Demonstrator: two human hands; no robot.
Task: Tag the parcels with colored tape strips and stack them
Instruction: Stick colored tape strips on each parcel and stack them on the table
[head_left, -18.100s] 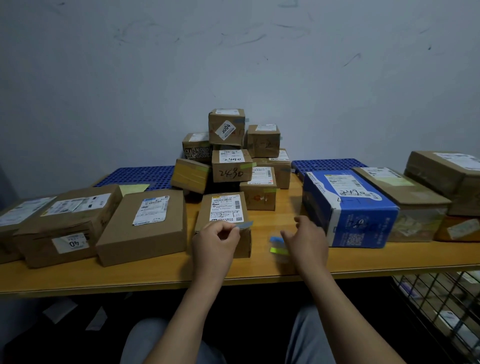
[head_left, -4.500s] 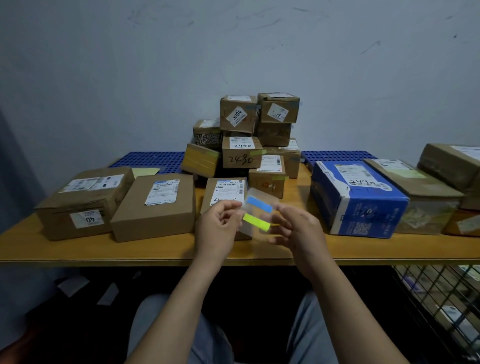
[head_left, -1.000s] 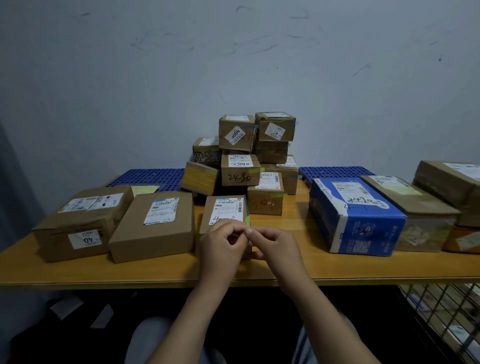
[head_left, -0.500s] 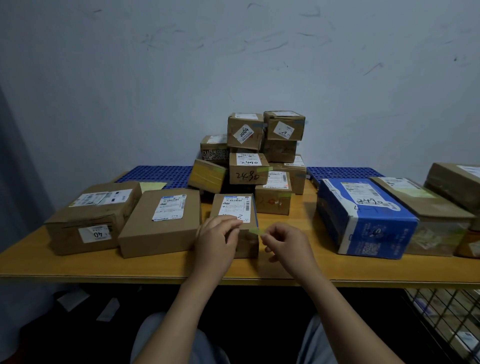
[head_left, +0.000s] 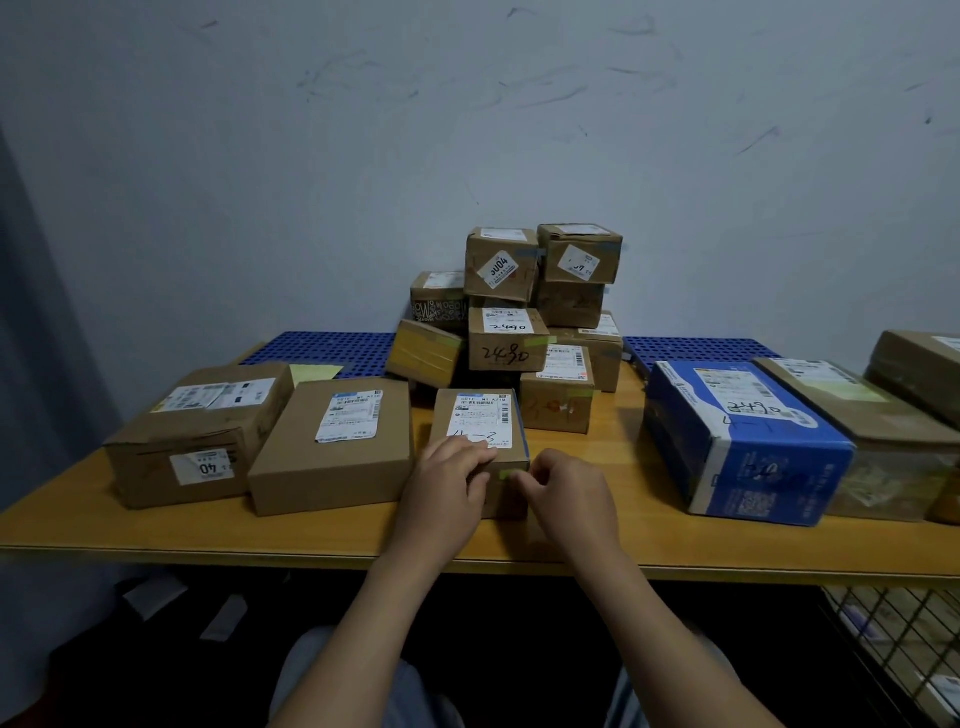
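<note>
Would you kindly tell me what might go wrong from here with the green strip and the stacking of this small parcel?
1. The green strip sits right at the small parcel's front corner, at the right hand's fingers; it may crease or peel if not pressed flat.
2. The stack behind is uneven, with one yellow-taped box tilted; adding another parcel there might topple it.

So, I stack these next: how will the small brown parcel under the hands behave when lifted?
Probably stiff: the small brown parcel is square-edged cardboard. Flat faces and low build: unlikely to roll or tip. The green tape strip the right hand pinches might peel.
</note>
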